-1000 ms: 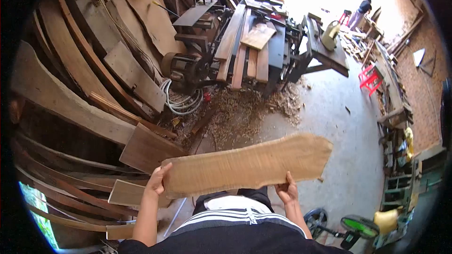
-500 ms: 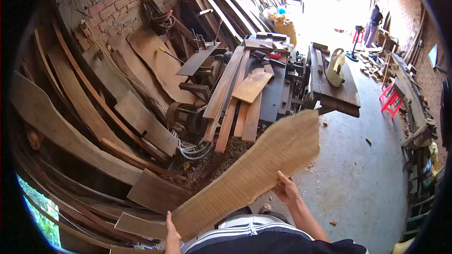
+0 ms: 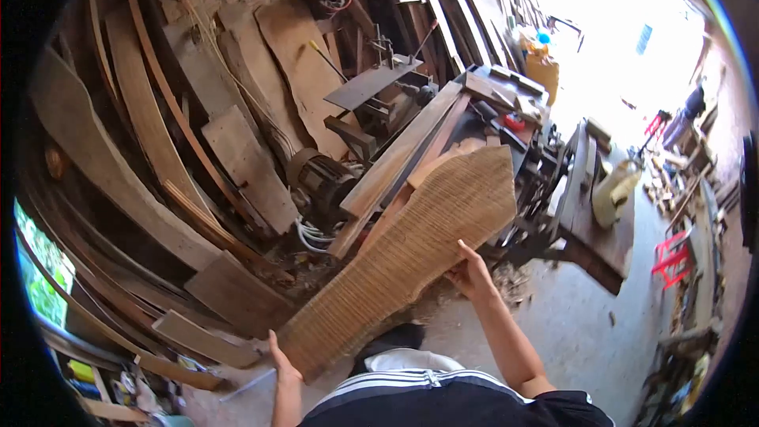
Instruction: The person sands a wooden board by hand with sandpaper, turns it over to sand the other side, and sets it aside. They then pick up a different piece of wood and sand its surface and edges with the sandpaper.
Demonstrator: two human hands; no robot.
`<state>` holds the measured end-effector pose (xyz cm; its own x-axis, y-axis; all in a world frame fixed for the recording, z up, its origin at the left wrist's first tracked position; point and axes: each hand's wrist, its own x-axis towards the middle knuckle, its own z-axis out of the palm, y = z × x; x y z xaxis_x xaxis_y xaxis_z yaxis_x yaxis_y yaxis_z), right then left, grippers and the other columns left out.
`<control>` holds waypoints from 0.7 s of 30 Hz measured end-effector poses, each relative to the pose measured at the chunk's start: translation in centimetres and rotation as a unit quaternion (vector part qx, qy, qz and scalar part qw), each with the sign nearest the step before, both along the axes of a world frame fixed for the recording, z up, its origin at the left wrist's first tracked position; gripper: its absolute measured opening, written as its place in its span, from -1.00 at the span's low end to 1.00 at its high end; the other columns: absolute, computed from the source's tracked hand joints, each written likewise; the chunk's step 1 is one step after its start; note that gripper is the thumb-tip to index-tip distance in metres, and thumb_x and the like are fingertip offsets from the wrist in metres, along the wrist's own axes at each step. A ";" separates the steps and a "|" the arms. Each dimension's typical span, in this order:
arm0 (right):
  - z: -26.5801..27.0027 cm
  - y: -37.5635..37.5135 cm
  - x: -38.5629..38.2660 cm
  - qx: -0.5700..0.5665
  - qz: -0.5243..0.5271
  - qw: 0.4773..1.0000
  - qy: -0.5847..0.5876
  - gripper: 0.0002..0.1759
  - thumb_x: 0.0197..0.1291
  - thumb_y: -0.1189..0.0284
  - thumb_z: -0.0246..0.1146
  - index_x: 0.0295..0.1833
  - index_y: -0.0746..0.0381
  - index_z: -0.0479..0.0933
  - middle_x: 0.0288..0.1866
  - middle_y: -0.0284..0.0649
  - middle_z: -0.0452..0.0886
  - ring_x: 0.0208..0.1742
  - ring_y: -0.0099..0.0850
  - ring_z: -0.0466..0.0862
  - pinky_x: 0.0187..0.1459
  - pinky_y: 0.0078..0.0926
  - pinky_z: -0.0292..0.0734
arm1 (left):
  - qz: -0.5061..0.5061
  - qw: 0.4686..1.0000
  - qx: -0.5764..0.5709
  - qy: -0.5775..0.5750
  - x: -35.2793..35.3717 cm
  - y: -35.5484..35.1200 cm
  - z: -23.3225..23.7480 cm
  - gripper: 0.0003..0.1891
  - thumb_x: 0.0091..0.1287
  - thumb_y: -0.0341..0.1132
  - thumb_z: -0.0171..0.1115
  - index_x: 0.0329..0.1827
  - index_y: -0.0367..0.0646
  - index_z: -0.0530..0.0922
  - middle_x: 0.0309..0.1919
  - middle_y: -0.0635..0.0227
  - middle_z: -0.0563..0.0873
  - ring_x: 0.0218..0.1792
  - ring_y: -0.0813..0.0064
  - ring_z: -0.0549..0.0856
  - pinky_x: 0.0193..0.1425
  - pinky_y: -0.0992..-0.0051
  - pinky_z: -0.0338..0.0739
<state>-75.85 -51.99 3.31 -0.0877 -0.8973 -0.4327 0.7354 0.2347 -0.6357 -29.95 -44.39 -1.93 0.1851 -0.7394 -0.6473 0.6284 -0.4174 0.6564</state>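
A long wooden board [image 3: 411,249] with a wavy edge and cross-banded grain slants across the middle, its wide end up and away from me. My left hand [image 3: 285,368] grips its narrow near end, thumb up along the edge and fingers hidden underneath. Farther along, my right hand [image 3: 472,277] is closed on the right edge, the thumb over the top face and the fingers mostly below. In this view the board's far end overlaps planks [image 3: 407,150] lying on a woodworking machine.
Many boards [image 3: 288,71] lean against the brick wall at left, near an electric motor [image 3: 322,176]. A dark table [image 3: 585,225] with a pale tool [image 3: 615,194] on it stands to the right. Beyond are a red stool [image 3: 672,259], scrap wood and a person [image 3: 686,115].
The board has swung forward and left, and its wide end now overlaps the machine's planks. Both hands keep their hold. My view has turned, shifting the workshop in the picture.
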 end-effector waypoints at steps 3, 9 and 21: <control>1.0 -3.6 -2.9 0.048 -0.014 0.998 0.033 -0.42 0.41 0.13 0.15 0.36 0.26 0.28 0.31 -0.05 0.45 0.23 -0.17 0.57 0.15 -0.09 0.60 | 0.005 1.000 0.013 -0.011 -3.3 -4.3 1.9 -0.14 0.22 0.35 0.16 0.36 -0.19 0.40 0.28 0.16 0.52 0.24 0.15 0.53 0.32 0.11 0.40; -0.6 -10.8 -8.6 0.083 0.011 0.993 0.079 -0.31 0.40 0.06 0.14 0.33 0.44 0.27 0.27 0.19 0.44 0.15 -0.05 0.63 0.04 -0.09 0.70 | -0.005 0.996 0.010 -0.089 -7.7 -16.3 4.2 -0.10 0.20 0.34 0.21 0.39 -0.23 0.36 0.31 0.15 0.49 0.27 0.20 0.51 0.34 0.20 0.39; -2.6 -16.3 -12.3 0.119 0.118 0.981 0.101 -0.37 0.42 0.09 0.11 -0.01 0.60 0.47 -0.27 0.18 0.68 -0.41 -0.16 0.76 -0.42 -0.30 0.78 | -0.037 0.943 0.052 -0.327 -8.1 -31.8 4.1 -0.16 0.27 0.29 0.18 0.34 -0.29 0.36 0.25 0.14 0.52 0.20 0.23 0.55 0.25 0.19 0.47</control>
